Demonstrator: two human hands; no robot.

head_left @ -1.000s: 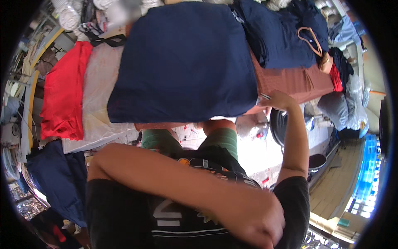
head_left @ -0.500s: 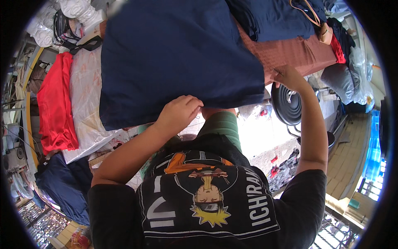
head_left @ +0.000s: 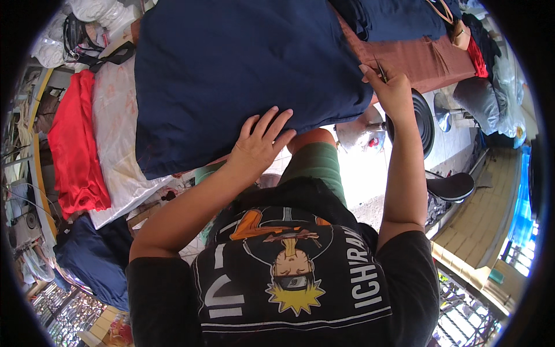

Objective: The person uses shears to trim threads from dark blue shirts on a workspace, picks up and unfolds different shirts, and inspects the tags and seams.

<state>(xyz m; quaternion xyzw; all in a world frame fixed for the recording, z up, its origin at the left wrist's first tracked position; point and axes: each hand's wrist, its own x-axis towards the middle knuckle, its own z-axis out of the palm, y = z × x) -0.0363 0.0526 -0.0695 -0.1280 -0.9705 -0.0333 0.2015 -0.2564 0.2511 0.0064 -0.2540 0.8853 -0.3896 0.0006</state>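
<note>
A large navy-blue cloth cushion cover (head_left: 237,69), flat and roughly rectangular, lies spread across the table, filling the upper middle of the view. Its near edge faces the person. The left hand (head_left: 260,144) rests flat on that near edge, fingers spread and relaxed, palm down on the cloth, gripping nothing. The right hand (head_left: 390,87) is at the cover's near right corner, its fingers pinched around a thin dark tool (head_left: 382,72) whose kind cannot be told; the hand touches the corner of the cloth.

Just left of the navy cover lies a pale cream patterned cloth (head_left: 115,133), partly under it, and beyond that a bright red folded cloth (head_left: 75,150). To the right a rust-brown fabric (head_left: 428,58) stretches away under more dark-blue cloth (head_left: 399,17). Below the table on the right stand a round black ribbed disc (head_left: 425,118) and a black stool seat (head_left: 454,186).
</note>
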